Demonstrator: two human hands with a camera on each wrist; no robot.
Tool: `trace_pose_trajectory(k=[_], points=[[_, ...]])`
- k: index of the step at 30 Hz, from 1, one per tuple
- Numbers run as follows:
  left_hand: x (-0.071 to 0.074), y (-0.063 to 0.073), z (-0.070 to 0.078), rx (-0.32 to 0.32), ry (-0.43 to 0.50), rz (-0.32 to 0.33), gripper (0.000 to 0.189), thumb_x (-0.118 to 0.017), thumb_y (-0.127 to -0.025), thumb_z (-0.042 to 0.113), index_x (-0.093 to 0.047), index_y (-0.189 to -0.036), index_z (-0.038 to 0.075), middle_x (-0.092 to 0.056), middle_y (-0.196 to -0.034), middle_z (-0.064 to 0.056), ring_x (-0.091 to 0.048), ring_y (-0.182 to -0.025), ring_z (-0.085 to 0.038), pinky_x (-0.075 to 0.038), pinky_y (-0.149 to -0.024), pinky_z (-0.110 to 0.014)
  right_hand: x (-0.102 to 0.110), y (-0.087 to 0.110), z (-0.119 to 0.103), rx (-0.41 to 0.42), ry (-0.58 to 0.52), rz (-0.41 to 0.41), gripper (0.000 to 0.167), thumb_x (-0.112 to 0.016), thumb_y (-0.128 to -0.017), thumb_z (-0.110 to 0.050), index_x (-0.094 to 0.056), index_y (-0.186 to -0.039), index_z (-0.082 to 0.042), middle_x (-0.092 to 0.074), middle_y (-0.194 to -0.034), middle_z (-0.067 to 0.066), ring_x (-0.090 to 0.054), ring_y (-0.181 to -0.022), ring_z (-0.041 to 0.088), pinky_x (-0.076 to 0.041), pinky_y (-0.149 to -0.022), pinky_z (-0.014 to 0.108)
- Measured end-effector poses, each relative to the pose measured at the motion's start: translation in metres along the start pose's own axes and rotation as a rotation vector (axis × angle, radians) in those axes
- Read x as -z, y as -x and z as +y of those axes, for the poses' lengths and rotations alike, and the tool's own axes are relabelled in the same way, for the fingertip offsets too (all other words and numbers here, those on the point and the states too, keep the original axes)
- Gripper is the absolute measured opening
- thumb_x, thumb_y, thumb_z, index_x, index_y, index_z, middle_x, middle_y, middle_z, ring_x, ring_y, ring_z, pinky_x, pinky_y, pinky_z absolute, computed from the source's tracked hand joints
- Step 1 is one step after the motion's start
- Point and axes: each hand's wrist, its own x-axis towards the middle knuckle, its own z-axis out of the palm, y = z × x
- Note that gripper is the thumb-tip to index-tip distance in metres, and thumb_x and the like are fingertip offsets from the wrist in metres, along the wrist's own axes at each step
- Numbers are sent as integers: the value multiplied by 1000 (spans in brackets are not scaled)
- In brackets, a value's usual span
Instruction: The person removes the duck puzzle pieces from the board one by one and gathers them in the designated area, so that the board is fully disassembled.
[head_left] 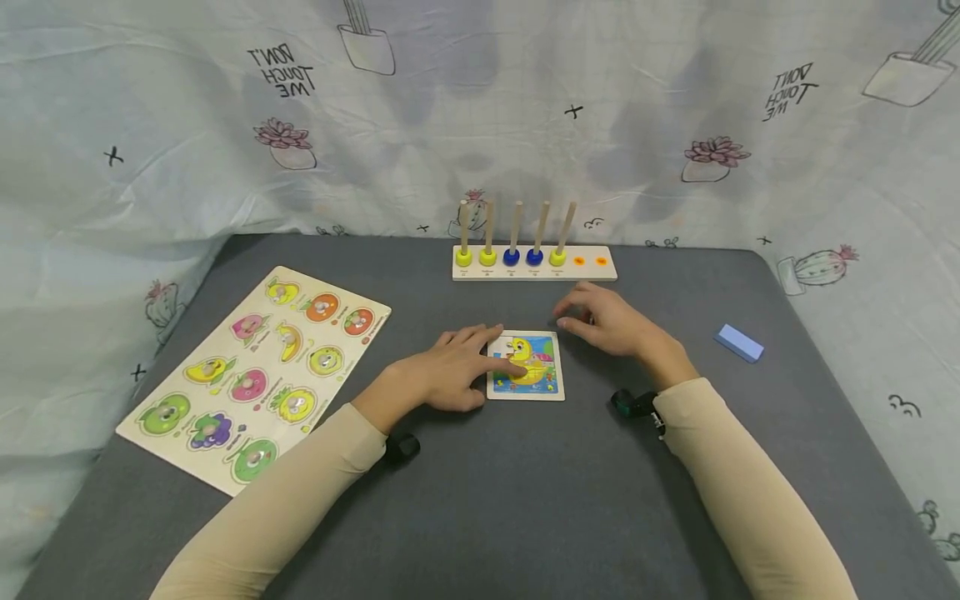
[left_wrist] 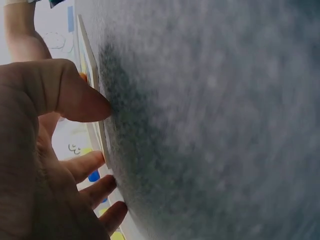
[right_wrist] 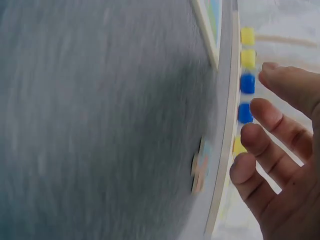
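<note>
A pale curtain (head_left: 480, 92) with doodled plants and lettering fills the back, and in front of it, here's the grey table (head_left: 510, 508). Over at the left lies the wooden fruit board (head_left: 288, 372), set at a slant, bright fruits all over it. Far side, middle: the peg rack (head_left: 588, 272), five pegs up, beads running yellow, yellow, blue, blue, yellow. Now the left hand (head_left: 450, 371), fingers spread apart, one stretched across the duck puzzle (head_left: 542, 367), thumb out near its left edge. The right hand (head_left: 618, 321) hangs just beyond the puzzle's right side, fingers loosely bent and apart, close to the rack. That square puzzle lies flat at the table's middle, yellow duck on blue, pale frame around it. Off to the right, alone, the blue block (head_left: 739, 342). And smallest, near the right hand, something that may be loose puzzle pieces (right_wrist: 200, 170), too blurred to count.
</note>
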Motion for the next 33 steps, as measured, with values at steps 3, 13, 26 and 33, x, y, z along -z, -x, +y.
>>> trace_pose_trajectory(k=[3, 13, 26, 33], points=[[2, 0, 0, 0, 4, -20, 69, -60, -92, 24, -42, -152, 54, -8, -174, -7, -10, -158, -34, -16, -121, -64, -4, -3, -8, 29, -18, -10, 18, -66, -101, -17, -73, -117, -9, -62, -109, 4, -58, -83, 18, -50, -75, 39], [7, -2, -1, 3, 4, -75, 69, -60, -96, 22, -39, -153, 55, -2, -174, -4, -5, -159, -31, -15, -121, -65, -19, -12, -26, 88, -50, -54, 20, -65, -102, -14, -73, -119, -9, -63, -108, 3, -57, -78, 13, -52, -74, 37], [8, -4, -4, -7, 42, -101, 70, -61, -97, 19, -39, -153, 55, 0, -174, -1, -5, -159, -35, -18, -119, -69, -35, -20, -36, 144, -78, -117, 22, -61, -103, -9, -73, -121, -9, -61, -101, 2, -53, -74, 10, -50, -69, 31], [7, -2, -4, -7, 59, -99, 70, -61, -97, 18, -40, -153, 54, -1, -174, -2, -5, -159, -36, -18, -118, -70, -37, -21, -37, 140, -52, -148, 21, -61, -104, -12, -74, -120, -11, -63, -104, 0, -54, -78, 9, -50, -72, 32]])
